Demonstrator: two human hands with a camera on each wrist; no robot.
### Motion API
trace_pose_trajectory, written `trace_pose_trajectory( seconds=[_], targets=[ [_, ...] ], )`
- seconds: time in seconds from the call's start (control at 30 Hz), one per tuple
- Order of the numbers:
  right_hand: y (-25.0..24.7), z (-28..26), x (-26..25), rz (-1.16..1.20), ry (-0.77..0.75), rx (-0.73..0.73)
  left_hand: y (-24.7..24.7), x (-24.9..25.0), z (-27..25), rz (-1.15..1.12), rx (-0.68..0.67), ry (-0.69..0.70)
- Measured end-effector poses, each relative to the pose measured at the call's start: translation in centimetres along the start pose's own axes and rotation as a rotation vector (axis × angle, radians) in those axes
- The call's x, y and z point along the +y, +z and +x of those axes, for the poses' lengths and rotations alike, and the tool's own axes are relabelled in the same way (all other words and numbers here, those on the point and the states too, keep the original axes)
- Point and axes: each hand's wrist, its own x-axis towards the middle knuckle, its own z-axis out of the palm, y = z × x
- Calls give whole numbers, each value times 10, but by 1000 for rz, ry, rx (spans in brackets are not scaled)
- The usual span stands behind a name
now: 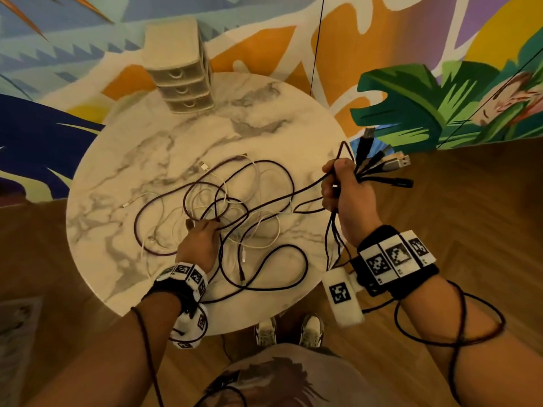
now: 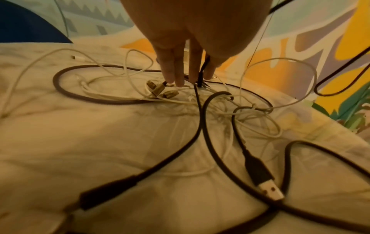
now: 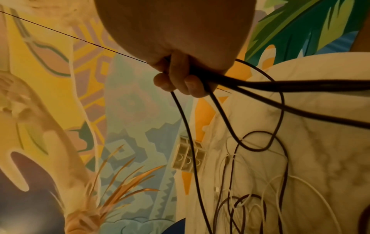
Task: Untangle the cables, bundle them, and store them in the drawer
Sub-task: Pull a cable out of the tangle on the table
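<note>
On marble table [image 1: 123,177], tangled cables [image 1: 235,201]; mural wall [image 1: 411,54]

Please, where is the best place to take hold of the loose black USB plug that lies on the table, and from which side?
Probably the black plug body, pinched across its flat sides from above. It lies flat on the table, free of the white cables, metal tip toward the table's near edge.

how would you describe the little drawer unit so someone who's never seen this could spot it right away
Find the round marble table in front of the painted wall. At its far edge, beyond the tangled cables, stands the small beige drawer unit. It is the only boxy upright thing there, with three stacked drawers, all closed, each with a curved handle.
</note>
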Motion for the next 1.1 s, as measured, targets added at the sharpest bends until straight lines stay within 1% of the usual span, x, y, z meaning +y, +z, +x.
trace_pose_trajectory(
  seconds=[0.03, 0.07, 0.17, 0.2, 0.23, 0.27, 0.33, 0.37, 0.4, 0.43, 0.47, 0.53, 0.63, 0.67, 0.7, 0.77, 0.8, 0.9, 1.0, 1.03, 1.1],
  targets=[
    [-2, -1, 0, -4, 0, 16, -2, 0, -2, -4, 25, 11],
    [-4, -2, 0, -8, -1, 26, -6, 2, -3, -30, 78, 7],
    [-10, -3, 2, -4, 4, 51, -25, 17, -5, -143, 329, 28],
    [-12, -3, 2, -4, 11, 65, -29, 20, -5, -150, 339, 29],
    [-14, -4, 2, -6, 19, 83, -31, 23, -5, -173, 243, 15],
    [-16, -4, 1, -8, 25, 99, -32, 26, -6, -214, 28, -34],
    [-18, -4, -1, 3, 26, 122, -28, 35, -17, -263, -529, -126],
    [-19, -5, -3, 11, 23, 127, -26, 40, -23, -207, -723, -115],
    [-21, -6, -4, 17, 18, 126, -28, 47, -29, -120, -820, -64],
    [-24, -8, -6, 15, 17, 117, -28, 55, -32, -40, -837, 1],
    [-28, -11, -7, 6, 21, 105, -30, 66, -33, 15, -787, 61],
    [-33, -17, -9, -16, 28, 69, -39, 94, -30, 18, -596, 171],
    [-41, -28, -15, -43, 2, 34, -51, 146, -20, -123, -291, 388],
    [-43, -31, -17, -57, -8, 32, -54, 162, -16, -168, -234, 426],
    [-45, -33, -19, -72, -17, 35, -56, 176, -13, -192, -231, 443],
    [-53, -38, -25, -88, -40, 44, -54, 201, -8, -195, -338, 461],
    [-58, -40, -27, -88, -52, 50, -51, 212, -7, -178, -382, 491],
    [-77, -45, -34, -89, -93, 94, -44, 235, -12, -174, -434, 572],
    [-104, -47, -37, -205, -132, 219, -30, 244, -21, -253, -475, 564],
    [-115, -48, -37, -252, -143, 267, -21, 243, -24, -247, -492, 567],
    [-129, -49, -37, -283, -149, 326, 3, 229, -28, -132, -537, 584]
  ],
)
